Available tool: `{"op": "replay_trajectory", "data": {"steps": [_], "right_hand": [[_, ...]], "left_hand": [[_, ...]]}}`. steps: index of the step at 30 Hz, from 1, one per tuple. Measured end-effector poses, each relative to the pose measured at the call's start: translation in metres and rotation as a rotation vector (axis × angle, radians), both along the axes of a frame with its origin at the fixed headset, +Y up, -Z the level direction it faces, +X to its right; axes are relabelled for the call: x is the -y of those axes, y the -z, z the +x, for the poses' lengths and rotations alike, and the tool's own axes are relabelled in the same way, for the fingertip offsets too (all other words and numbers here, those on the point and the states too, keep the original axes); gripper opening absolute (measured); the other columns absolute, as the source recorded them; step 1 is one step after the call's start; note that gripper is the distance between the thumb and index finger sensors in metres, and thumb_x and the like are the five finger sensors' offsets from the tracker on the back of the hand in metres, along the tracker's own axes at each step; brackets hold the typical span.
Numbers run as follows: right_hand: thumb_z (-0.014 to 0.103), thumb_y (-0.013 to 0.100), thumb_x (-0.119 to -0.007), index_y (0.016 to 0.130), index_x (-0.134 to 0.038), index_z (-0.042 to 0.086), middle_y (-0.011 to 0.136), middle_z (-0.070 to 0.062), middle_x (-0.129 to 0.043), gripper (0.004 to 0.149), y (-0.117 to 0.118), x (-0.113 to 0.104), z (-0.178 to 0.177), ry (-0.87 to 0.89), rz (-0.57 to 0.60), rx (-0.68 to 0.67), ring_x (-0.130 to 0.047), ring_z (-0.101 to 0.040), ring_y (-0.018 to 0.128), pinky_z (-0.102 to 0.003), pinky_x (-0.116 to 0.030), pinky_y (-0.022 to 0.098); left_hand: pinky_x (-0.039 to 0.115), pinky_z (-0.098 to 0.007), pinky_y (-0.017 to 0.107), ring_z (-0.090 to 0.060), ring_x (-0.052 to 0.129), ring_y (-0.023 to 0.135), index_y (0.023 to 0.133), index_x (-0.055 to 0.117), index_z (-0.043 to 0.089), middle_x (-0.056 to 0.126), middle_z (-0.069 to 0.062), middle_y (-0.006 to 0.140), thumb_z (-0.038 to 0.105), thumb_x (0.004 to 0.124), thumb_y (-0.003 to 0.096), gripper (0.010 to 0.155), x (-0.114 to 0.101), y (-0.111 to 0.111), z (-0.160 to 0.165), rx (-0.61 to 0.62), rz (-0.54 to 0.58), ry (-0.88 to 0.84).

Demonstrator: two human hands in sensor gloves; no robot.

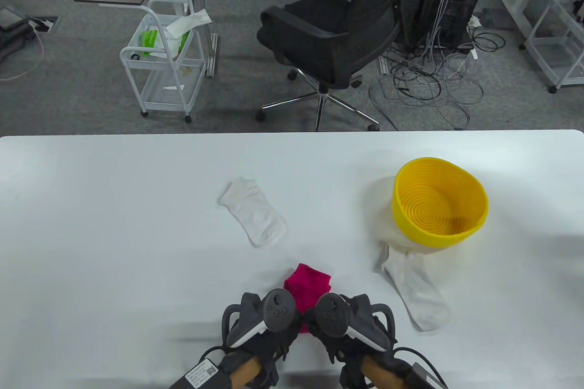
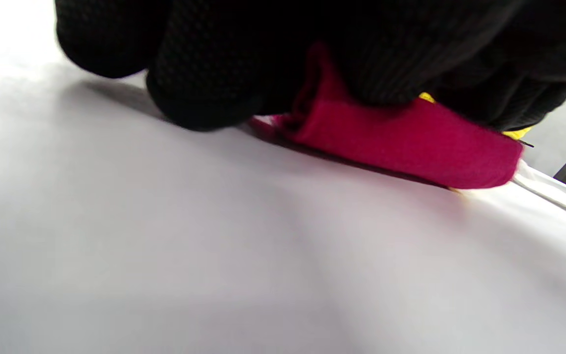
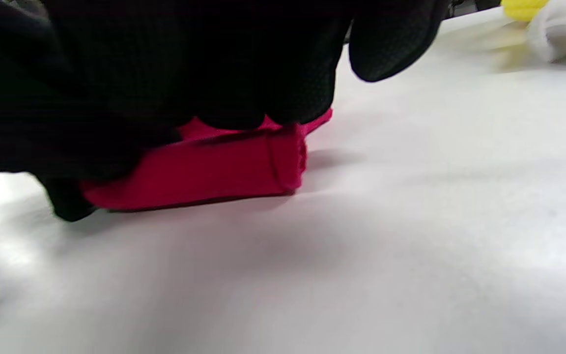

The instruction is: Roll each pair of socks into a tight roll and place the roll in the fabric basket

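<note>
A magenta sock pair [image 1: 306, 289] lies partly rolled at the table's near middle. Both gloved hands sit side by side over its near end. My left hand [image 1: 269, 323] curls its fingers [image 2: 204, 93] over the roll [image 2: 401, 147] from the left. Curled fingers [image 3: 263, 88] of my right hand [image 1: 340, 323] grip the roll [image 3: 214, 172] from the right. One white sock [image 1: 255, 218] lies flat at mid-table. Another white sock [image 1: 417, 291] lies right of the hands, its top under the yellow fabric basket [image 1: 440, 204], which stands empty at the right.
The white table [image 1: 114, 247] ends at a far edge, with an office chair [image 1: 337, 33], a wire cart [image 1: 164, 60] and tangled cables [image 1: 433, 79] on the floor beyond. In the right wrist view the white sock [image 3: 563, 29] shows at the top right.
</note>
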State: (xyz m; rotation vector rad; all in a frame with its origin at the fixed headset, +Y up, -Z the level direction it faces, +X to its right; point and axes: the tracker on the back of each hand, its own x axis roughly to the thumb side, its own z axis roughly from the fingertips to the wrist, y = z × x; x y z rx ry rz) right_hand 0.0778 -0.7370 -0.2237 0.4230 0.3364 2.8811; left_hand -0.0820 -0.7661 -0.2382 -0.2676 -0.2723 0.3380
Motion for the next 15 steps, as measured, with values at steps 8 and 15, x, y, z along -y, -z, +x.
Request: {"op": "replay_trajectory", "data": {"steps": [8,15], "right_hand": [[0.048,0.039,-0.084,0.081,-0.084,0.039,0.090,0.011,-0.088,0.043,0.001,0.010,-0.003,-0.085,-0.034,-0.003,-0.087,-0.018,0.085,-0.053,-0.068,0.067],[0.048,0.037,-0.086,0.087,-0.077,0.039,0.094,0.012,-0.083,0.051,0.005,0.018,-0.003,-0.130,-0.045,0.022,-0.084,-0.018,0.088,-0.053,-0.067,0.068]], "left_hand": [[0.079,-0.046,0.045,-0.020,0.099,0.042,0.074,0.096,0.026,0.097,-0.002,0.067,0.043,0.081,0.0381,0.043,0.000,-0.001,-0.003,-0.007,-0.001,-0.027],[0.079,-0.046,0.046,-0.020,0.100,0.045,0.077,0.095,0.028,0.096,-0.002,0.070,0.047,0.081,0.0370,0.046,-0.009,-0.002,-0.005,-0.044,0.059,-0.070]]}}
